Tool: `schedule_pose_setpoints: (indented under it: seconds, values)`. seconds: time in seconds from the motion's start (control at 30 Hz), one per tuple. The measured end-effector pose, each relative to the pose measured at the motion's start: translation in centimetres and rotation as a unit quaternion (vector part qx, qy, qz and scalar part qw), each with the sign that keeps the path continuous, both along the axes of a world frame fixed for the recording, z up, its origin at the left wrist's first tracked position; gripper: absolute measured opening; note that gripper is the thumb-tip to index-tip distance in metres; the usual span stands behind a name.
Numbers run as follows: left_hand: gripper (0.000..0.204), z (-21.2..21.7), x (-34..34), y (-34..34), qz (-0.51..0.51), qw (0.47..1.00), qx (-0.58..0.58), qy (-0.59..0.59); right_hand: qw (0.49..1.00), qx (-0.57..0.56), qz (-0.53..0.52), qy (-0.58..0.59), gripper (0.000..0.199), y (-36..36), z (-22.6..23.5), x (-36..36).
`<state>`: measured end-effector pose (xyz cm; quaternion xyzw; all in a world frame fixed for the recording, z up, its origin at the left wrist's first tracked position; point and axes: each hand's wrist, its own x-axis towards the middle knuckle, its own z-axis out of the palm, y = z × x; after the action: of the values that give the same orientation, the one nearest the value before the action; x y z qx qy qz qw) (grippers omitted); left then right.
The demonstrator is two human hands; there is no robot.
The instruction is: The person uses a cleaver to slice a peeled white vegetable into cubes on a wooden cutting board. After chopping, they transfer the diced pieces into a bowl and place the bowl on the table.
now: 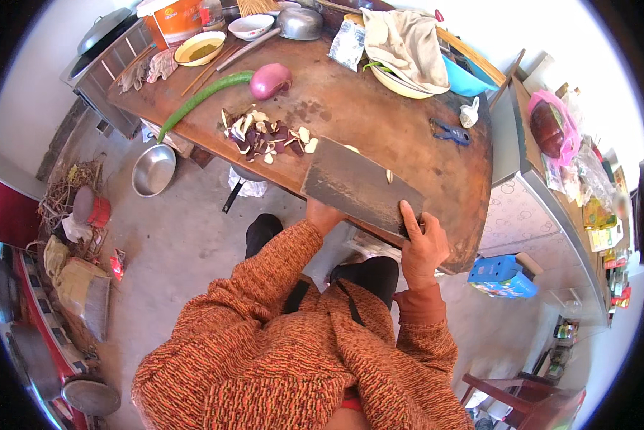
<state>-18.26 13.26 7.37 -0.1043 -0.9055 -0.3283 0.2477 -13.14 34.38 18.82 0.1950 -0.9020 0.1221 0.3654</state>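
While the broad rectangular steel cleaver (361, 185) is held flat above the near edge of the round brown wooden table (422, 154), its dark handle is gripped by the right hand (424, 247), whose fingers are wrapped tightly around it with the index finger laid along the blade's back. The left hand (324, 213) is placed under the blade's near corner; most of it is hidden by the steel, so it cannot be told whether its fingers are spread or closed. A pale slice (389, 175) is seen lying on the blade's flat.

Just beyond the cleaver, a heap of purple and white vegetable slices (268, 136) is spread on the tabletop. Behind the heap, a half-cut purple eggplant (270, 79) is set, touched by a long green cucumber (200, 100) that is stretched toward the table's left rim. Well to the right, a blue plastic peeler (451, 132) and a small white garlic bulb (469, 113) are laid near each other. At the far side, a beige cloth (408, 43) is draped over a yellow bowl (401, 84). On the concrete floor to the left, a shiny steel basin (153, 170) is placed.
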Motion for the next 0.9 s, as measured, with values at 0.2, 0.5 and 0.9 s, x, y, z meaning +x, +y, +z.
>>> schedule_pose_setpoints:
  seconds: [0.2,0.5,0.9]
  values:
    - [0.051,8.2,-3.2,1.6,-0.123,0.562,0.789,-0.216,1.0,0.017,0.001,0.013,0.065,1.0,0.4,0.2]
    - [0.046,8.1,1.2,-2.4,-0.1,0.769,0.614,-0.147,0.998,0.01,0.055,0.001,0.059,-0.9,0.9,1.0]
    - [0.054,10.9,5.0,-4.1,-0.36,0.616,0.63,-0.309,0.974,-0.073,0.192,-0.099,0.059,-2.6,1.9,2.9]
